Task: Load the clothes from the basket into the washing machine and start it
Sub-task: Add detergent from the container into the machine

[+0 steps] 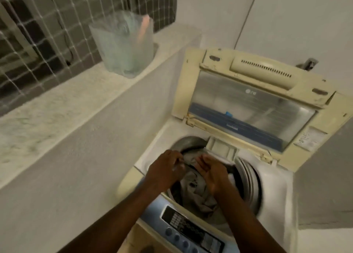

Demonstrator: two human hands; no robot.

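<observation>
A top-loading washing machine stands below me with its cream lid raised. Grey clothes fill the drum opening. Both hands reach over the drum. My left hand grips the grey fabric at the drum's left rim. My right hand rests on the same grey garment, fingers curled into the cloth. The blue control panel with dark display and round buttons sits under my forearms. No basket is in view.
A clear plastic bag with bluish contents stands on the stone ledge to the left. A netted window is behind it. White walls close in on the left and right of the machine.
</observation>
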